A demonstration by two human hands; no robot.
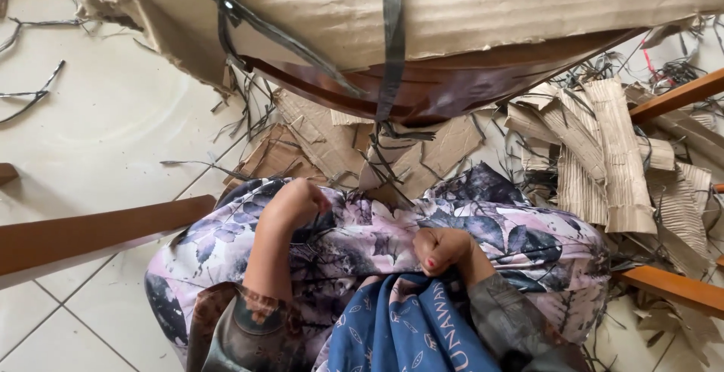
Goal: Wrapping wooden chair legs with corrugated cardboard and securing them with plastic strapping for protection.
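White tiled floor point(98, 123) underfoot; left hand point(296, 205) fisted on floral lap fabric point(520, 240), right hand point(443, 250) pinching blue patterned cloth point(400, 327) running toward the camera.

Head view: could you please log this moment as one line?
left hand: fist on floral fabric | right hand: gripping blue cloth | ahead: strapped cardboard package | floor: torn cardboard scraps

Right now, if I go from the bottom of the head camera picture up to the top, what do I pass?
Blue cloth → right hand → left hand → torn cardboard scraps → shiny brown panel → big cardboard wrapping with black straps.
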